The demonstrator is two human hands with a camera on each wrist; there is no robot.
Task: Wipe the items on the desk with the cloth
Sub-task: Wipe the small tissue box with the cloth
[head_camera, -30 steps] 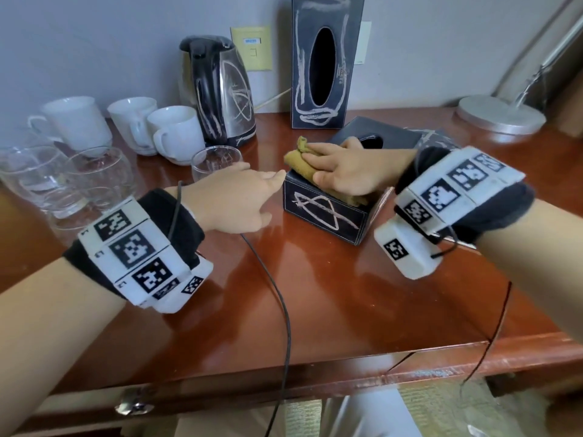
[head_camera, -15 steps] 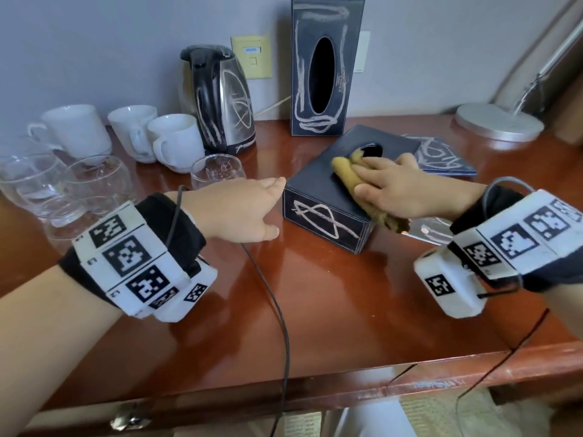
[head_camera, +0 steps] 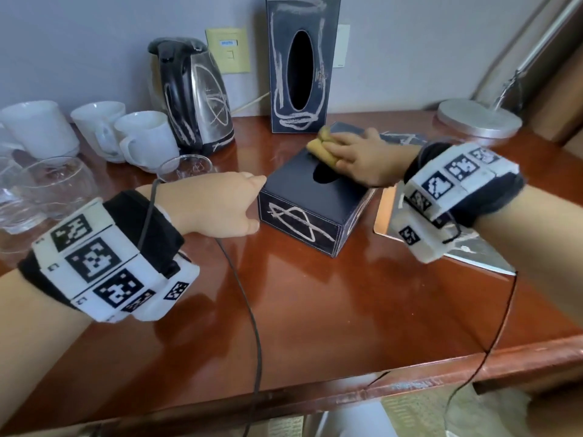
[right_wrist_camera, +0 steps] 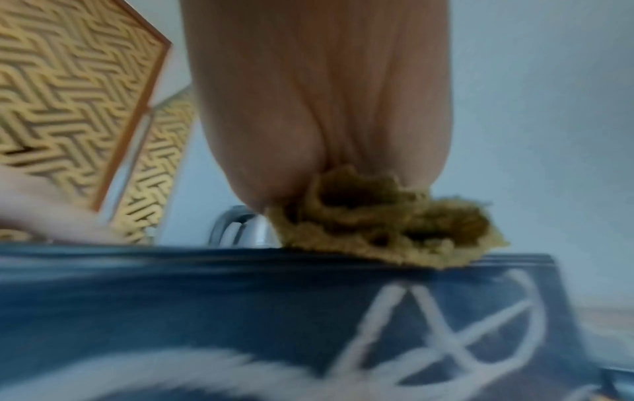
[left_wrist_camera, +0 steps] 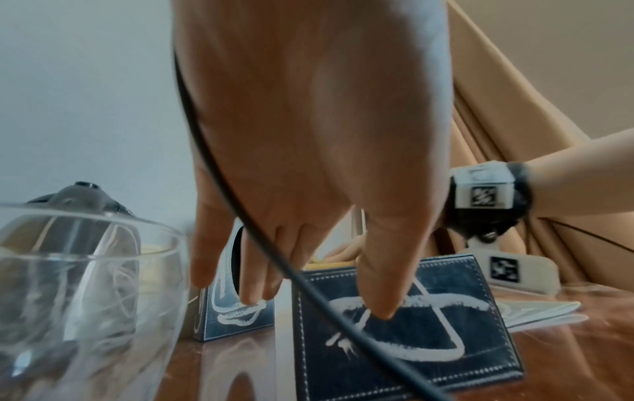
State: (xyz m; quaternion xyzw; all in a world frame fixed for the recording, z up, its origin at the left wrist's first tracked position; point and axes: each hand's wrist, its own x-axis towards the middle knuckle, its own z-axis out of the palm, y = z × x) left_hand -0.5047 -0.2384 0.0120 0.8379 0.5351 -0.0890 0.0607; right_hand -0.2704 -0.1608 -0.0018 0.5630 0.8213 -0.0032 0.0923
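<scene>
A dark tissue box (head_camera: 296, 197) with white scribbles lies flat on the desk. My right hand (head_camera: 356, 156) grips a bunched yellow cloth (head_camera: 320, 146) and presses it on the box's top at the far corner, past the oval slot. In the right wrist view the cloth (right_wrist_camera: 384, 217) bulges out from under the hand onto the box (right_wrist_camera: 240, 312). My left hand (head_camera: 255, 203) rests against the box's near left corner with straight fingers. Its thumb (left_wrist_camera: 380, 293) presses the scribbled front face (left_wrist_camera: 404, 339).
A second scribbled tissue box (head_camera: 303, 64) stands upright at the wall, beside a marked kettle (head_camera: 195, 96). White cups (head_camera: 148, 140) and glasses (head_camera: 56, 184) crowd the left. A lamp base (head_camera: 479, 121) and a silver tray (head_camera: 473, 247) lie right. A cable (head_camera: 249, 310) crosses the desk.
My right hand has slid the cloth across the box's top, from its near left edge to the far corner. The left hand has stayed at the box's corner.
</scene>
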